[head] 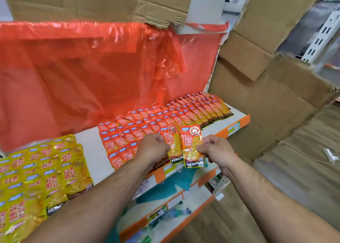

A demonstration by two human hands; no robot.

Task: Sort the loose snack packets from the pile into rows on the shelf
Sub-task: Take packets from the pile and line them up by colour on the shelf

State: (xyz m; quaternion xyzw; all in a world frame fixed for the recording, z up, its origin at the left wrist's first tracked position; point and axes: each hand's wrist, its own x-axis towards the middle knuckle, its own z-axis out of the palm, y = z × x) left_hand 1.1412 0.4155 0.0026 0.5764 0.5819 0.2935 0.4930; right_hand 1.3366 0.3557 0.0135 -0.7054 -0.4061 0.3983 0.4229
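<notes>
Over the near edge of the shelf (90, 156), the left hand (154, 147) pinches one orange packet (174, 145) and the right hand (216, 149) pinches a second orange packet (192, 145) just beside it, both packets in front of the overlapping orange rows (184, 114), with yellow packets (46, 169) lying farther left.

Both bare forearms are stretched forward and drawn close together. The left hand (154, 148) is curled, knuckles up, with a packet (174, 145) pinched at its fingertips. Just beside it, the right hand (217, 149) is curled likewise, a second packet (192, 143) pinched between thumb and fingers.
</notes>
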